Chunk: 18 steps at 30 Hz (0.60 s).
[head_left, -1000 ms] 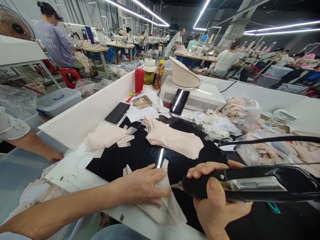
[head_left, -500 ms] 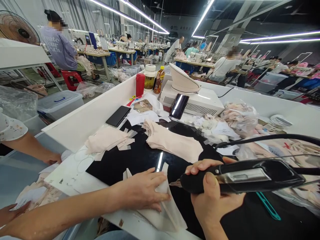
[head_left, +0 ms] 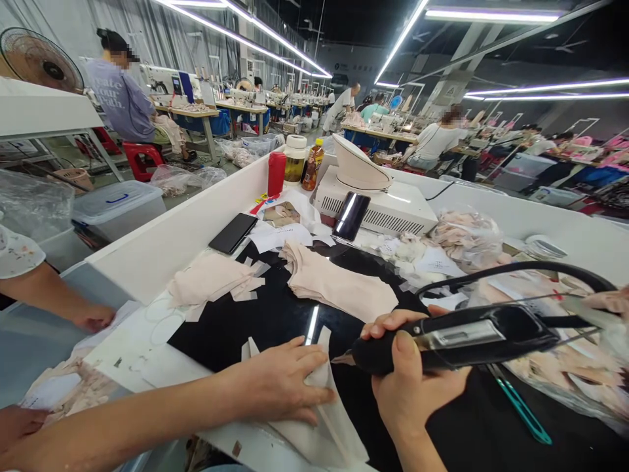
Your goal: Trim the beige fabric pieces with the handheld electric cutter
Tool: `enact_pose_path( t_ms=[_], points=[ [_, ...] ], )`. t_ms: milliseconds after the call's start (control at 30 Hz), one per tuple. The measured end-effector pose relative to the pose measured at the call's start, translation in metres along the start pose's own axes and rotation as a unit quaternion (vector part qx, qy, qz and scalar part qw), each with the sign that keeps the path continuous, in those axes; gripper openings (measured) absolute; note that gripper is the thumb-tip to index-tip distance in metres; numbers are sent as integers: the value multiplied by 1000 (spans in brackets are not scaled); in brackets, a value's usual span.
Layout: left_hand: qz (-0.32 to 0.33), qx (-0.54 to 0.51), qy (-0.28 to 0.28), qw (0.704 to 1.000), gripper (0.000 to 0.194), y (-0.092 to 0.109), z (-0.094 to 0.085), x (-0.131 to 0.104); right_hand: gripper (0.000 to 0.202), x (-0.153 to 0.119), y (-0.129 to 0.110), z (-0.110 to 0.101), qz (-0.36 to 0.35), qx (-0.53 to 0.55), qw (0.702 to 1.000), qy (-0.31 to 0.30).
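Observation:
My left hand point(head_left: 282, 380) lies flat, fingers spread, on a pale, sheer piece of fabric point(head_left: 339, 426) at the near edge of the black work surface. In my right hand point(head_left: 410, 393) is a black corded handheld tool point(head_left: 462, 337) with a pointed metal tip, gripped around its body. The tip points left, close to the fabric's right edge; I cannot tell whether they touch. Beyond my hands lies a stack of pale pink fabric pieces point(head_left: 339, 278). A second pink pile point(head_left: 211, 278) with translucent strips at its end lies to its left.
A teal-handled tool point(head_left: 525, 410) lies right of my right wrist. Bagged fabric scraps point(head_left: 466, 239) crowd the right side. Two phones, bottles and a white machine point(head_left: 378, 200) stand at the back. At left, a co-worker's hand point(head_left: 95, 317) rests near the white board's edge.
The black tool and my right hand have shifted slightly left, and its cable has changed its curve. A blurred shape has appeared at the far right. My left hand stays on the fabric.

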<state>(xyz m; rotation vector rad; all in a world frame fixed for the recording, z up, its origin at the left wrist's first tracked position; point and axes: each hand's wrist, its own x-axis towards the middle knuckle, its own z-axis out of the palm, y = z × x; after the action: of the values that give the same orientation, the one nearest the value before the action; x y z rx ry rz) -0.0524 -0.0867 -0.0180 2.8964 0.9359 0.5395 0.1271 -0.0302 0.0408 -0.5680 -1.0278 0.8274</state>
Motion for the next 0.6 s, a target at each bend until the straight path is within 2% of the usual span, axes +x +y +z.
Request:
enact_pose_path(
  t_ms=[167, 600],
  points=[
    [5, 11, 14, 1000, 40, 0, 4, 0, 41, -4, 5, -2, 5, -10, 1000, -15],
    [0, -20, 24, 1000, 39, -1, 10, -3, 42, 3, 7, 2, 3, 5, 1000, 4]
  ],
)
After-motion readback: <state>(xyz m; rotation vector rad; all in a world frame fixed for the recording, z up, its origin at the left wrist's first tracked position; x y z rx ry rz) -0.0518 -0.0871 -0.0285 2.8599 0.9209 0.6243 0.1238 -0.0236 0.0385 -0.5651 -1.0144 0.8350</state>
